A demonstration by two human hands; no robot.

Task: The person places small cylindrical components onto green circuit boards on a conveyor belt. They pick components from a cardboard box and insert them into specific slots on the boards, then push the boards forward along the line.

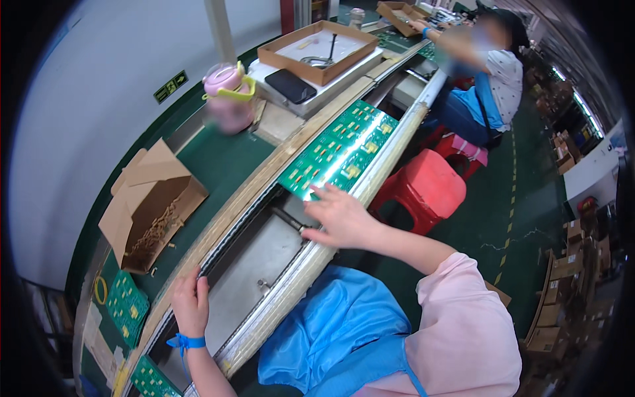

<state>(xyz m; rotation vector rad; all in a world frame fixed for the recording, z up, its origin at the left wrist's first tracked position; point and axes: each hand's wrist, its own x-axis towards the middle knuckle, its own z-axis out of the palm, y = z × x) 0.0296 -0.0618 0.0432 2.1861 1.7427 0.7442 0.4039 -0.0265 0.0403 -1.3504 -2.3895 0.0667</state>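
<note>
My right hand [338, 217] is open over the conveyor track, fingers spread, with its fingertips at the near end of a green circuit board panel [344, 147]. The panel lies flat between the rails and carries rows of small parts. My left hand [190, 306], a blue band at its wrist, is at the wooden-edged left rail. Its thumb and fingers are drawn together, and I cannot make out what is between them. Beyond it on the bench stands an open cardboard box [153, 215] with many small tan parts. Another green board [126, 306] lies beside that box.
One more board [153, 378] sits at the lower left. Farther along are a pink bottle [228, 106], a black phone [290, 86] and a shallow cardboard tray [278, 58]. A red stool [426, 188] stands right of the track; a co-worker [486, 92] sits beyond.
</note>
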